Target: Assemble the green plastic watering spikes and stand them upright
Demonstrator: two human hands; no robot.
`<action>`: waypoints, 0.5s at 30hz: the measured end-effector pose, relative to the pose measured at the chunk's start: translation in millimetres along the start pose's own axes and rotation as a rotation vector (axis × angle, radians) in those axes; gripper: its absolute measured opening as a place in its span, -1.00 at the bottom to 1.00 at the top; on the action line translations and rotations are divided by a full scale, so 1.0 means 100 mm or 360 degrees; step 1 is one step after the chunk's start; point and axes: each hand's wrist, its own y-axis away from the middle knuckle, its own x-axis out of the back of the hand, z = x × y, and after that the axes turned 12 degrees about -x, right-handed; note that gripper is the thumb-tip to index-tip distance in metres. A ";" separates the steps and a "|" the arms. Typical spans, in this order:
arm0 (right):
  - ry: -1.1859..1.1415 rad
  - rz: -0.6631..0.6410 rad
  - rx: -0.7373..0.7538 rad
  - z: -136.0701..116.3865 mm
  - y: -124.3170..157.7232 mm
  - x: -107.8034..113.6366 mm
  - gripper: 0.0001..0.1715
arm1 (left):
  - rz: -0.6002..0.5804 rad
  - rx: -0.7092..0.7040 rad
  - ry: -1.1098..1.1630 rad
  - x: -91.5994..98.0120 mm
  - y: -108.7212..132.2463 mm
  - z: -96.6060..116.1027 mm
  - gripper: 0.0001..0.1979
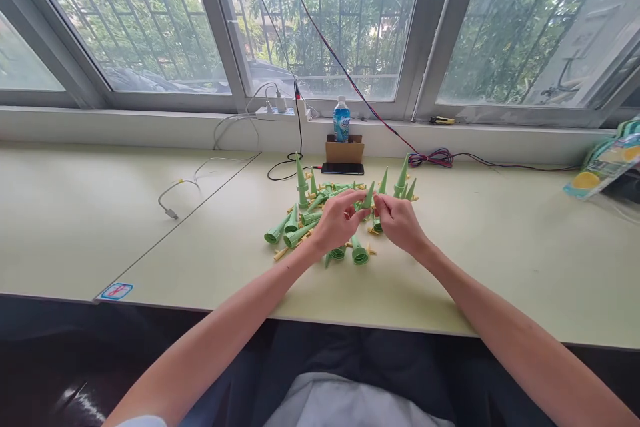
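A heap of several green plastic cone spikes (300,225) with small yellow fittings lies on the pale green table (500,260). Over the heap, my left hand (336,221) pinches one green cone spike (369,197), its tip pointing up and away. My right hand (399,221) meets it from the right, fingers closed on the same piece or on a small part by it; what exactly it grips is hidden. Several cones (401,177) stand upright behind my hands.
A dark phone (343,168) lies before a cardboard stand (345,149), with a water bottle (341,119) on the sill behind. Cables (435,158), a power strip (280,111) and a loose white cord (183,187) run at the back. A colourful packet (603,163) sits far right.
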 end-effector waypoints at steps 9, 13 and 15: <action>-0.0380 -0.0149 -0.0252 0.05 -0.02 -0.04 -0.38 | -0.0033 -0.0162 -0.0067 -0.01 0.01 -0.05 -0.63; -0.0406 -0.0096 -0.0262 0.05 -0.01 -0.07 -0.40 | 0.0003 -0.0153 -0.0160 -0.03 0.01 -0.03 -0.62; -0.0412 -0.0051 -0.0244 0.04 -0.01 -0.08 -0.40 | 0.0044 -0.0119 -0.0164 -0.04 0.01 -0.01 -0.61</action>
